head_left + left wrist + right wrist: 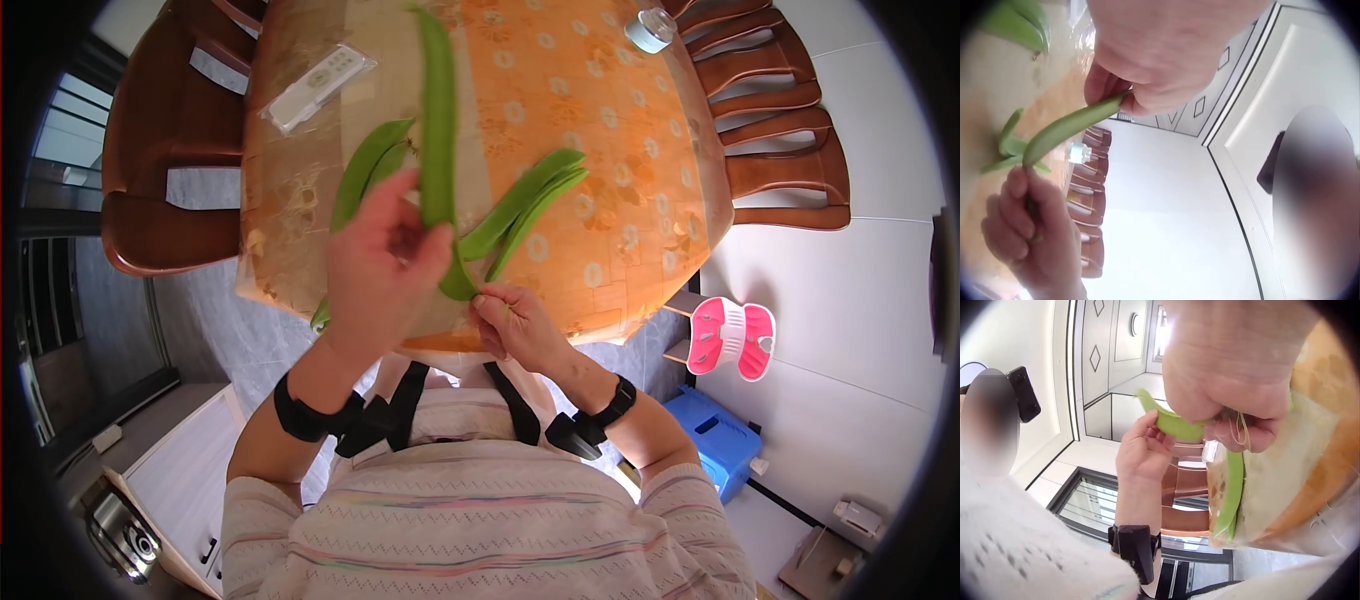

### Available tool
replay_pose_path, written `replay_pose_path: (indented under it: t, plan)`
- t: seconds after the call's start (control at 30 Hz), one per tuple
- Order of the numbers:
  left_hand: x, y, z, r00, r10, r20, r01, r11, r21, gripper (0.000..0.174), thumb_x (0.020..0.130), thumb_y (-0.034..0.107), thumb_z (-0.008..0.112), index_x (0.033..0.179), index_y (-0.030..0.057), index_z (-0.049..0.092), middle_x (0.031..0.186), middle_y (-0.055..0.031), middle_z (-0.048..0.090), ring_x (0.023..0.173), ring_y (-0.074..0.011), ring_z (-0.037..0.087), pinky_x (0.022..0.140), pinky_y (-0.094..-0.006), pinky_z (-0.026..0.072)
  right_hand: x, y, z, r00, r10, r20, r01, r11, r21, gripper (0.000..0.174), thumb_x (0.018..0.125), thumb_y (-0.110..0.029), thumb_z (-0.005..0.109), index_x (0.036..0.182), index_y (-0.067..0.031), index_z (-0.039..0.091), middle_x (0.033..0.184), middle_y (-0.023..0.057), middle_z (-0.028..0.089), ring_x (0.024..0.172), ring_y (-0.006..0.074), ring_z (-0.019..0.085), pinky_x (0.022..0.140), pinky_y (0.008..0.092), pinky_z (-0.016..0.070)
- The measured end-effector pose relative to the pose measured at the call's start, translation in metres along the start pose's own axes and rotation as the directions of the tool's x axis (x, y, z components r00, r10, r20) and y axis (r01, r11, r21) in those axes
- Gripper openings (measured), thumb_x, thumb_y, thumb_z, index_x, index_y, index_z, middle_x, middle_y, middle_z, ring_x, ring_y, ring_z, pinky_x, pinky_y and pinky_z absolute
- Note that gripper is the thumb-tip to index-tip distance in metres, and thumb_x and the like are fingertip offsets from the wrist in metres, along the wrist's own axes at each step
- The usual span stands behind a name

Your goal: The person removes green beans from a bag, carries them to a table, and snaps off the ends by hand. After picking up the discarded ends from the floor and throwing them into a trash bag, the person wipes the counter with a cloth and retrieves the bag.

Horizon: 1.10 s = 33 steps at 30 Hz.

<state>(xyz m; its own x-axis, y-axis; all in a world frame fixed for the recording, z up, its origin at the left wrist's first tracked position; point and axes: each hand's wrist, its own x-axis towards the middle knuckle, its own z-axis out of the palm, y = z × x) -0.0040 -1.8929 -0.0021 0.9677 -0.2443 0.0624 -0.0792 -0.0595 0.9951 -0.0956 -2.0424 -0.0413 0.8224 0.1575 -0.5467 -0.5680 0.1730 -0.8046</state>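
Note:
A long, broad flat green bean pod (437, 120) stands lengthwise between my two hands above the near part of the table. My left hand (380, 270) holds it along its length, thumb and fingers pinching it. At its lower end, my right hand (525, 325) pinches the tip between thumb and forefinger. A thin pale string (1245, 431) hangs from the right fingers in the right wrist view. More flat bean pods (530, 205) lie on the table to the right of the held one. Others (362, 170) lie to the left, partly hidden behind my left hand.
The table (610, 240) has an orange patterned cover under clear plastic. A remote control (320, 88) in a clear wrapper lies at the far left, and a small jar (650, 30) stands at the far right. Wooden chairs (790, 130) flank both sides. A blue bin (715, 440) stands lower right.

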Motion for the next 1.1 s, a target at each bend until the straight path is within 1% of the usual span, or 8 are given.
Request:
replay_pose_path:
  t: [0.2, 0.37, 0.47, 0.53, 0.6, 0.63, 0.9, 1.1]
  plan:
    - [-0.019, 0.015, 0.035, 0.837, 0.464, 0.291, -0.541, 0.786, 0.301, 0.030, 0.075, 0.000, 0.060, 0.104, 0.0018, 0.053, 0.075, -0.0100, 0.057, 0.057, -0.0191, 0.058, 0.051, -0.0273, 0.0469, 0.011, 0.008, 0.000, 0.988, -0.149, -0.042, 0.150, 0.988, 0.026, 0.029, 0.091, -0.027, 0.044, 0.072, -0.0067, 0.050, 0.052, -0.0025, 0.038, 0.040, 0.0059, 0.034, 0.034, 0.0212, 0.0240]
    - [-0.014, 0.013, 0.029, 0.842, 0.448, 0.302, -0.536, 0.762, 0.364, 0.028, 0.073, -0.001, 0.060, 0.100, 0.0026, 0.055, 0.077, -0.0104, 0.057, 0.058, -0.0251, 0.057, 0.051, -0.0315, 0.0466, 0.004, 0.005, -0.010, 0.983, 0.172, 0.056, -0.181, 0.938, 0.294, 0.027, 0.091, -0.029, 0.046, 0.076, -0.0063, 0.051, 0.053, -0.0025, 0.039, 0.039, 0.0064, 0.034, 0.034, 0.0206, 0.0240]
    - [-0.025, 0.015, 0.036, 0.741, 0.525, 0.419, -0.660, 0.681, 0.316, 0.026, 0.072, 0.001, 0.060, 0.098, 0.0025, 0.056, 0.078, -0.0102, 0.057, 0.060, -0.0261, 0.057, 0.051, -0.0339, 0.0464, -0.005, 0.010, -0.002, 0.996, 0.089, -0.017, -0.078, 0.940, 0.331, 0.023, 0.091, -0.026, 0.046, 0.078, -0.0070, 0.051, 0.055, -0.0023, 0.040, 0.039, 0.0070, 0.034, 0.035, 0.0217, 0.0260]
    - [-0.028, 0.011, 0.039, 0.696, 0.560, 0.449, -0.701, 0.664, 0.260, 0.026, 0.071, 0.002, 0.060, 0.097, 0.0024, 0.057, 0.078, -0.0102, 0.057, 0.060, -0.0265, 0.057, 0.051, -0.0345, 0.0462, -0.006, 0.019, 0.005, 0.884, -0.437, -0.164, 0.457, 0.882, 0.116, 0.021, 0.089, -0.022, 0.046, 0.075, -0.0070, 0.051, 0.054, -0.0011, 0.039, 0.039, 0.0082, 0.034, 0.036, 0.0234, 0.0285]
    - [-0.027, 0.005, 0.039, 0.670, 0.575, 0.471, -0.725, 0.643, 0.246, 0.025, 0.071, 0.002, 0.060, 0.096, 0.0026, 0.057, 0.078, -0.0103, 0.058, 0.061, -0.0278, 0.056, 0.053, -0.0350, 0.0467, -0.012, 0.002, -0.007, 0.980, -0.154, -0.124, 0.188, 0.918, 0.350, 0.022, 0.089, -0.020, 0.046, 0.073, -0.0059, 0.051, 0.053, -0.0004, 0.038, 0.040, 0.0087, 0.035, 0.037, 0.0240, 0.0295]
    - [-0.028, -0.006, 0.036, 0.674, 0.573, 0.466, -0.722, 0.644, 0.251, 0.025, 0.071, 0.002, 0.060, 0.096, 0.0026, 0.057, 0.078, -0.0103, 0.058, 0.061, -0.0278, 0.056, 0.053, -0.0350, 0.0467, -0.018, -0.010, -0.013, 0.991, 0.133, -0.015, -0.103, 0.832, 0.545, 0.023, 0.088, -0.019, 0.046, 0.071, -0.0049, 0.051, 0.052, 0.0002, 0.037, 0.041, 0.0092, 0.036, 0.038, 0.0246, 0.0306]
    - [-0.006, -0.021, -0.022, 0.939, -0.129, 0.320, 0.100, 0.989, 0.105, 0.027, 0.072, 0.000, 0.057, 0.099, 0.0011, 0.058, 0.078, -0.0063, 0.058, 0.059, -0.0127, 0.053, 0.054, -0.0227, 0.0423, -0.046, -0.039, -0.056, 0.990, -0.138, -0.001, 0.137, 0.977, 0.165, 0.023, 0.086, -0.014, 0.047, 0.094, 0.0031, 0.060, 0.058, 0.0063, 0.051, 0.046, 0.0097, 0.042, 0.042, 0.0213, 0.0320]
    - [-0.009, -0.014, -0.038, 0.897, -0.058, 0.438, -0.095, 0.943, 0.319, 0.029, 0.070, -0.001, 0.057, 0.098, 0.0030, 0.060, 0.077, -0.0074, 0.057, 0.059, -0.0142, 0.053, 0.054, -0.0244, 0.0423, -0.034, -0.032, -0.076, 0.971, -0.239, -0.028, 0.241, 0.965, 0.104, 0.017, 0.086, -0.015, 0.052, 0.079, 0.0002, 0.055, 0.065, 0.0083, 0.053, 0.047, 0.0101, 0.043, 0.040, 0.0208, 0.0321]
